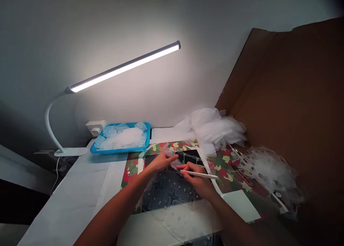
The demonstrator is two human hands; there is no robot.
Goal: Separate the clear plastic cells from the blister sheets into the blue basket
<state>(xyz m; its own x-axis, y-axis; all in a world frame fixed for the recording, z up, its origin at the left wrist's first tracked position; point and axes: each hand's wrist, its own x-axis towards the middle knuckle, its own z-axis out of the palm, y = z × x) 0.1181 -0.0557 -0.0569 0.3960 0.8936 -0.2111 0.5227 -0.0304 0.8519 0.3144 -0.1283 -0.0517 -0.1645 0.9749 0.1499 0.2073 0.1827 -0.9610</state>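
Observation:
My right hand [195,176] is closed around a slim white pen-like tool [206,175], its tip pointing left toward my other hand. My left hand [162,161] has its fingers bent together at a thin translucent piece of film [174,164], apparently pinching it; the fingertips are partly hidden. Beneath both hands lies a clear sheet [172,187] with rounded panel outlines and small pale spots, spread over a black surface. Its near part crosses a pale strip [174,221] at the front edge.
A blue basket [92,148] holds translucent pieces at the back left. White thin sheets [215,126] are heaped behind; tangled clear scraps [271,174] lie right. A lit lamp [126,67] arches above. Cardboard [290,95] stands right. A white card [242,204] rests on the camouflage-patterned mat [225,165].

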